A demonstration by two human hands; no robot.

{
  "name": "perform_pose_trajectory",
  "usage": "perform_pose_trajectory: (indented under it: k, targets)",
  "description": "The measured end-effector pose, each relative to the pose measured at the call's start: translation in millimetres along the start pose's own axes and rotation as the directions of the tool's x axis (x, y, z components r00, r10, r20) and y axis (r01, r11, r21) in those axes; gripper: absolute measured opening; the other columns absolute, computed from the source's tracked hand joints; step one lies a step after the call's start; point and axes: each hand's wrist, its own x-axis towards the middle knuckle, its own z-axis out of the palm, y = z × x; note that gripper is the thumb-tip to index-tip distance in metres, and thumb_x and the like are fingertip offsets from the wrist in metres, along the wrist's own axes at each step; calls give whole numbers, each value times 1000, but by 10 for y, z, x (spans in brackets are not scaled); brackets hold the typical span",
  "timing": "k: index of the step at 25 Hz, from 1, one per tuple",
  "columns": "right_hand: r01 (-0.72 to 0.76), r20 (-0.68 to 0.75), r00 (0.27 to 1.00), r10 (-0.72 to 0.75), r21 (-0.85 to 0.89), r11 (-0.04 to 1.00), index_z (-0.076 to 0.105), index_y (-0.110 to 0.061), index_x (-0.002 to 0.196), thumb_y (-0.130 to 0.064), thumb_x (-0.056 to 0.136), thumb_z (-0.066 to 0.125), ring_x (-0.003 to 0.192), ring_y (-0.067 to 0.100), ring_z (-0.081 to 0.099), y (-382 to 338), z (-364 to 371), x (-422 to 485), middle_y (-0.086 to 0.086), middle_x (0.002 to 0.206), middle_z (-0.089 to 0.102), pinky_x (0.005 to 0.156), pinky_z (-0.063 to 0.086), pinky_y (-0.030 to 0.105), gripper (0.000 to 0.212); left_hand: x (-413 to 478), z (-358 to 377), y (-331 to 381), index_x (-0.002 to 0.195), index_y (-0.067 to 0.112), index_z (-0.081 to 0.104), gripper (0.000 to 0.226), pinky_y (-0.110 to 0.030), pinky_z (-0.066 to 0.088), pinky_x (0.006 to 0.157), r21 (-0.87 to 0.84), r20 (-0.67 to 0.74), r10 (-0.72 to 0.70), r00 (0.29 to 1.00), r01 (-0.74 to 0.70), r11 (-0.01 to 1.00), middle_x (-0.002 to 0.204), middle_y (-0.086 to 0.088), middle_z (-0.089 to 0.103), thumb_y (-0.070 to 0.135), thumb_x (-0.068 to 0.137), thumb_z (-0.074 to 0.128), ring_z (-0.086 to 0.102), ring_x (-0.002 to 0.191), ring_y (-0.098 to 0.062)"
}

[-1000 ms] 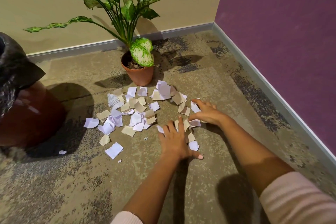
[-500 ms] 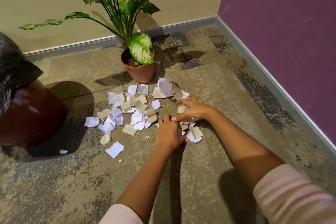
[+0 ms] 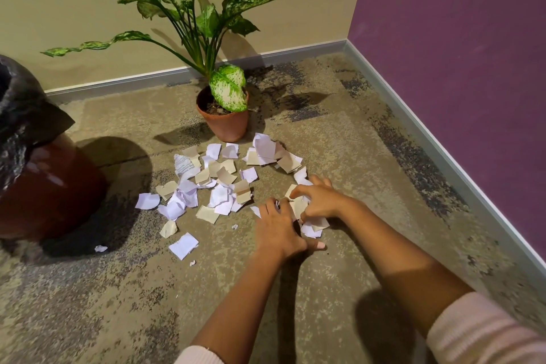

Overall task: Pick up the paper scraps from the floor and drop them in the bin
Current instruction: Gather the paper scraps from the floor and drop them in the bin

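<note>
Presently listed: paper scraps (image 3: 218,195), white and tan, are strewn on the carpet (image 3: 147,304) ahead and to the left of the fingers, and several are bunched between both hands. Right hand (image 3: 322,201): fingers curled over the bunch, scraps clutched beneath them. Left hand (image 3: 277,227): fingers bent against the bunch, thumb stretched out; whether anything is gripped cannot be told. Bin (image 3: 44,186), fitted with a black liner (image 3: 20,109), is stood well left of the fingers. Potted plant (image 3: 224,124) is placed beyond them.
</note>
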Motion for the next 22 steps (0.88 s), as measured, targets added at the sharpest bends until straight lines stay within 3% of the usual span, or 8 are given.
perform_pose_trajectory:
  k: [3, 7, 10, 15, 18, 22]
  targets:
    - [38, -108, 994, -30, 67, 997, 60, -29, 121, -12, 72, 68, 134, 30, 30, 104, 53, -20, 7, 137, 41, 107, 36, 38, 53, -34, 63, 120, 134, 11, 40, 120, -40, 36, 101, 20, -116, -67, 991, 70, 997, 134, -11, 37, 95, 49, 52, 34, 124, -29]
    - [0, -236, 967, 99, 388, 922, 65, -18, 117, 3, 75, 59, 91, 28, 66, 226, 100, -33, 11, 114, 62, 67, 58, 35, 47, -24, 140, 207, 128, 11, 45, 96, -37, 38, 97, 36, -163, -109, 981, 116, 993, 132, -11, 38, 82, 63, 59, 33, 124, -28]
    - [-25, -233, 953, 192, 572, 820, 63, -13, 124, 3, 78, 63, 81, 28, 67, 294, 108, -34, 12, 107, 62, 55, 60, 34, 49, 21, 140, 182, 123, 14, 50, 68, -36, 44, 92, -40, -173, -91, 981, 85, 996, 128, -10, 40, 59, 75, 68, 37, 123, -28]
    - [-26, -228, 944, 238, 669, 743, 66, -12, 118, 5, 75, 69, 74, 25, 68, 333, 116, -36, 6, 95, 62, 55, 61, 38, 46, 85, 57, 90, 107, 12, 65, 21, -36, 52, 83, -226, -194, -80, 978, 35, 973, 117, -7, 51, 22, 89, 61, 52, 109, -26]
    - [-9, -227, 949, 220, 676, 737, 67, -11, 117, 3, 74, 72, 73, 27, 71, 274, 130, -51, 10, 103, 64, 56, 61, 41, 45, 85, -19, 18, 92, 9, 68, 12, -36, 52, 72, -299, -202, -120, 972, 55, 953, 99, -9, 62, 15, 88, 58, 62, 88, -26]
    - [21, -257, 942, 217, 688, 725, 67, -13, 117, 1, 74, 74, 76, 28, 71, 160, 120, -85, 9, 106, 65, 60, 61, 47, 46, 66, -137, -195, 90, 7, 71, 12, -30, 46, 66, -360, -183, -217, 959, 140, 923, 89, -10, 71, 17, 87, 63, 66, 84, -27]
